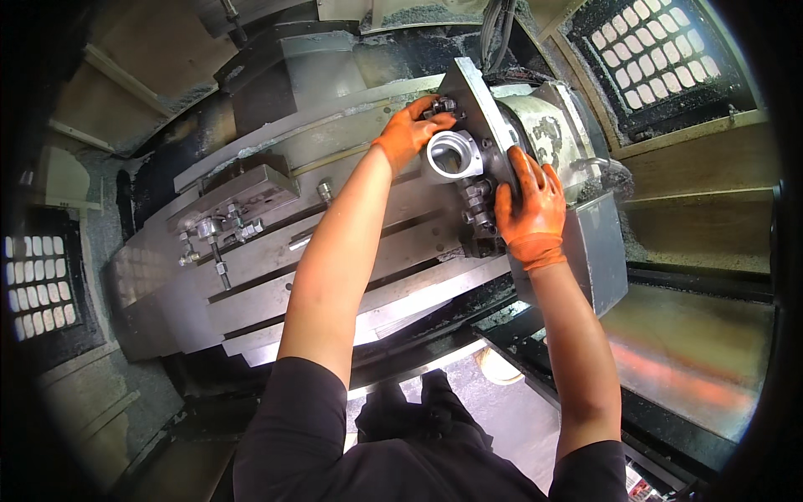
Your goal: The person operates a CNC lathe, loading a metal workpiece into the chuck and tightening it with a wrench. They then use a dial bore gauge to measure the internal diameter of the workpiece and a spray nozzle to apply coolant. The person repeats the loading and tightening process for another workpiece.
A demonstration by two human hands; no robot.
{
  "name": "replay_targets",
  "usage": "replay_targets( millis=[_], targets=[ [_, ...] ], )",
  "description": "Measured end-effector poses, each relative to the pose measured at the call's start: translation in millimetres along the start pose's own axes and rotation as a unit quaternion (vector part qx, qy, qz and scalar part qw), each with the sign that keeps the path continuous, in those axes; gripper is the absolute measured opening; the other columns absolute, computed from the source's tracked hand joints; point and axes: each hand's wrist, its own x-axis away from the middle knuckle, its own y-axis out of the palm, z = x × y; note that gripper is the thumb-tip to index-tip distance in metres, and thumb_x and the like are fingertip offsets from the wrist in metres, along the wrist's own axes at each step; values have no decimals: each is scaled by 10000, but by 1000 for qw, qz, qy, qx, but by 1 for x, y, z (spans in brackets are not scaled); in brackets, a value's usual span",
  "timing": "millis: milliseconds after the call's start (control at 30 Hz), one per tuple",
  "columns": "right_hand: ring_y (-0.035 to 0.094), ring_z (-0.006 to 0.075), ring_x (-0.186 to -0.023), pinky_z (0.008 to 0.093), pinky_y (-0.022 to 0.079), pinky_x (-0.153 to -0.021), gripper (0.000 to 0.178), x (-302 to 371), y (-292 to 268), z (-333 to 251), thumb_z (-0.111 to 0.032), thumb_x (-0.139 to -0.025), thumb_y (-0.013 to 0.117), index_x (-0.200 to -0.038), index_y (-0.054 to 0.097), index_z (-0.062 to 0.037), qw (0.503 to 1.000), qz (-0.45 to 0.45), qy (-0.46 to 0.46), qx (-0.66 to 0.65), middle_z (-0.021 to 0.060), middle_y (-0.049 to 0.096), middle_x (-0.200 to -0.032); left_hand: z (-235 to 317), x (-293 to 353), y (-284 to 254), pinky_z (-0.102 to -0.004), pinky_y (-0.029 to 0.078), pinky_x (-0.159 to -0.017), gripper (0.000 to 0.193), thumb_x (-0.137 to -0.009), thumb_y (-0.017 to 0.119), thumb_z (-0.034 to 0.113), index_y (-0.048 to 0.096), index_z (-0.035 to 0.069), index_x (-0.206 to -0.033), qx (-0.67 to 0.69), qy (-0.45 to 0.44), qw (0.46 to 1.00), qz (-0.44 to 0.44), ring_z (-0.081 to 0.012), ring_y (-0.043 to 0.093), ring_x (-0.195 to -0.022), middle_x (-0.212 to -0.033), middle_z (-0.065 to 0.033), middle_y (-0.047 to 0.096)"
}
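Note:
A silver ring-shaped metal part with a round bore is fixed against an upright metal plate. My left hand, in an orange glove, is closed around a dark clamp nut just above the ring. Its fingertips are partly hidden behind the nut. My right hand, also in an orange glove, lies over the plate's near edge with fingers stretched out and apart. The right thumb is beside a lower dark clamp bolt. Whether it touches that bolt I cannot tell.
A slotted machine table stretches left under my arms. On it stand a metal block, several bolt fittings and a small round stud. A round machine head is behind the plate. Metal chips lie about.

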Motion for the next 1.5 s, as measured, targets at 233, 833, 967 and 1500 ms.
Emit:
replay_targets(
  millis=[233, 833, 967, 1500],
  targets=[
    [643, 364, -1181, 516, 410, -1154, 587, -6, 3, -6, -202, -914, 657, -1475, 531, -88, 999, 16, -33, -10, 166, 652, -1339, -118, 74, -58, -264, 490, -895, 402, -1023, 640, 378, 656, 68, -1279, -61, -33, 974, 216, -130, 640, -1015, -1066, -17, 708],
    [643, 359, -1191, 509, 418, -1144, 568, 3, 0, 3, -180, -901, 672, -1450, 563, -84, 1000, 22, -3, -7, 168, 672, -1315, -85, 121, 43, -393, 479, -1080, 705, -937, 783, 200, 428, 55, -1529, -356, 165, 889, 234, -295, 602, -1274, -1368, -170, 617],
    [643, 357, -1192, 512, 421, -1142, 567, 2, 4, 0, -170, -897, 670, -1448, 566, -84, 1000, 25, -7, -10, 166, 672, -1314, -38, 73, 21, -347, 499, -1042, 675, -869, 822, 150, 479, 40, -1439, -146, 55, 988, -14, -263, 627, -1193, -1278, -141, 642],
    [637, 376, -1193, 515, 414, -1157, 613, 2, 2, 4, -195, -898, 664, -1483, 526, -77, 1000, 1, -6, 10, 168, 659, -1330, -32, 74, 34, -320, 557, -934, 679, -764, 804, -82, 528, 45, -1372, 114, 24, 992, -42, -138, 636, -1100, -1224, -33, 657]
  ],
)
